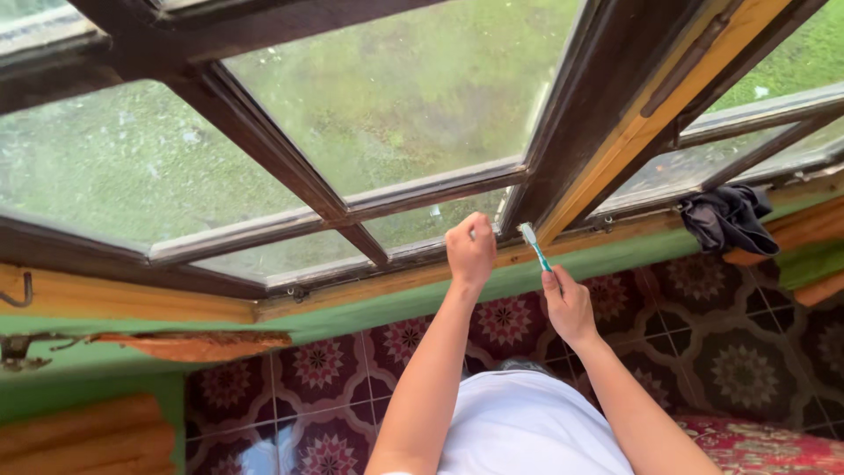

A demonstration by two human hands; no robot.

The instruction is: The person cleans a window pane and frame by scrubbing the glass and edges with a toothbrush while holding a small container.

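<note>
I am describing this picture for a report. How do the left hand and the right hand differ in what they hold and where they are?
The right hand grips a toothbrush by its teal handle, bristles up; the left hand is closed, and what it holds cannot be told. The left hand rests against the window frame; the right hand is lower, apart from the frame. Both are raised toward the window.

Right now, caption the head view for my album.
Right hand holds a teal toothbrush at a wooden window frame; left hand rests on it.

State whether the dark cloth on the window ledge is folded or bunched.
Bunched: the dark cloth lies crumpled in loose folds, draped over the ledge.
</note>
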